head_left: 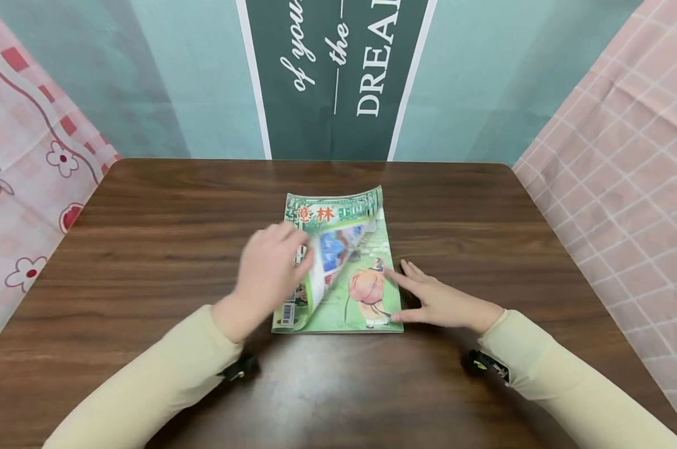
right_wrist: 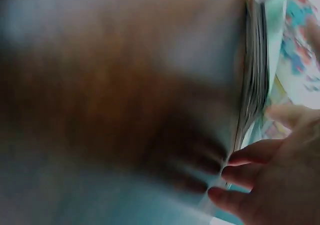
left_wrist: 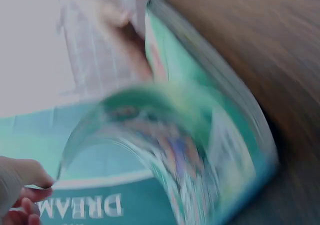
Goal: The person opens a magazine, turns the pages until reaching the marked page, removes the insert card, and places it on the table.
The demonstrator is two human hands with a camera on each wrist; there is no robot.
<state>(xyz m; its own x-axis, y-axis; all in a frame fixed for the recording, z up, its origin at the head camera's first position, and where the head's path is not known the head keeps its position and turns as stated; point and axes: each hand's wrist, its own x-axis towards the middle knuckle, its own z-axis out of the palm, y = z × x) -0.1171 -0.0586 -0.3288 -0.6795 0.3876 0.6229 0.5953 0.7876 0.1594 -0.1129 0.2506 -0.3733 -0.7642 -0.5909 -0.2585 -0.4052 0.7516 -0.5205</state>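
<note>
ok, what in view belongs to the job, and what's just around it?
In the job:
magazine
lifted sheet, pinched by left hand
right hand, at magazine's right edge

Just around:
brown table
lettered green backdrop
pink patterned cloth, left
pink grid cloth, right

A hand could pass over the bare tabletop [head_left: 456, 212] beyond the magazine [head_left: 372, 287] and outside both sleeves [head_left: 159, 374]. The left hand [head_left: 268, 265] and the curled sheet [head_left: 333, 252] obstruct its left side, the right hand [head_left: 442, 301] its right edge; blur leaves the gap beneath the curled sheet uncertain.
</note>
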